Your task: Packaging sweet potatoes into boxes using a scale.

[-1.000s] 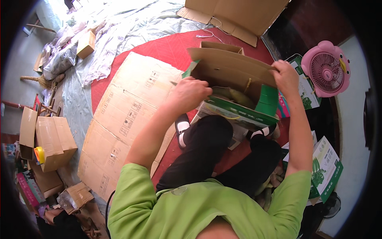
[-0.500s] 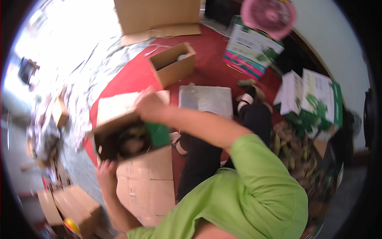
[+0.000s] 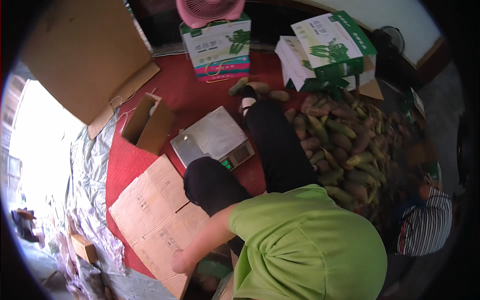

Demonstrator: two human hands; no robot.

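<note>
My left arm reaches down from my green sleeve to the lower left. My left hand (image 3: 181, 261) is closed on the rim of a cardboard box with a green side (image 3: 204, 274), which sits low beside my body and is partly cut off by the picture's lower edge. Flattened cardboard sheets (image 3: 152, 212) lie under and beside that hand. My right hand is hidden behind my body. My legs in black trousers (image 3: 272, 145) stretch out ahead on the red mat (image 3: 187, 92).
A flat scale with a silver platform (image 3: 210, 136) stands by my knee, with a small open carton (image 3: 148, 125) to its left. A heap of elongated green and reddish produce (image 3: 342, 145) lies to the right. Green-and-white boxes (image 3: 218, 47), a pink fan (image 3: 210, 10) and a person in a striped shirt (image 3: 426, 226) surround it.
My head has swung round, so the scale and the produce heap now fill the view. The box I held up with both hands is now low at my left, and only my left hand shows.
</note>
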